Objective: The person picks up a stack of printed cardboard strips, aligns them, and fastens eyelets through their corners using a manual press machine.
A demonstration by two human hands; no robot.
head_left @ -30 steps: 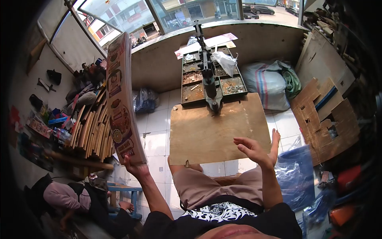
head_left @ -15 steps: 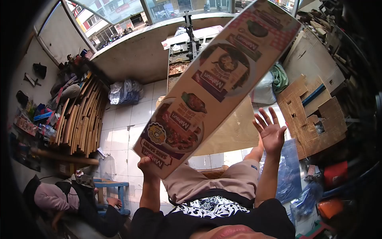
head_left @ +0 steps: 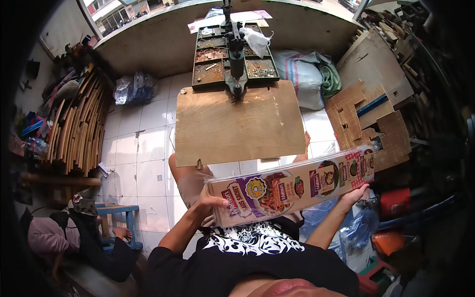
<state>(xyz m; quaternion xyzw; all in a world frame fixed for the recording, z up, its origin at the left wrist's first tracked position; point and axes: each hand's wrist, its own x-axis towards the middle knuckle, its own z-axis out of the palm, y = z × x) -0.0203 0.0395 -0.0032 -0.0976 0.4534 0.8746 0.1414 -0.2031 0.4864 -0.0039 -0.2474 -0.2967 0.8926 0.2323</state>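
Note:
A long, narrow printed panel [head_left: 297, 185] with food pictures and lettering lies across my lap, close to my shirt. Its edge looks layered and shiny; I cannot tell how many sheets it has. My left hand [head_left: 210, 203] grips its left end, thumb on top. At the far right end, my right hand [head_left: 354, 194] holds the lower edge from beneath, its fingers partly hidden. Beyond the panel stands a wooden board tabletop [head_left: 237, 126], apart from both hands. A dark metal press [head_left: 237, 64] rises at the board's back edge.
Compartment trays [head_left: 210, 72] with small metal pieces flank the press, a plastic bag [head_left: 256, 42] on the right one. Wooden slats [head_left: 76, 126] lean at left. A white sack [head_left: 299, 74] and cut boards [head_left: 363, 119] stand right. Another person [head_left: 64, 232] sits lower left beside a blue stool [head_left: 118, 210].
The panel has come down from its raised, slanted position to lie nearly level before my body. My right hand, open and apart before, now holds its right end. The press and trays have come into view.

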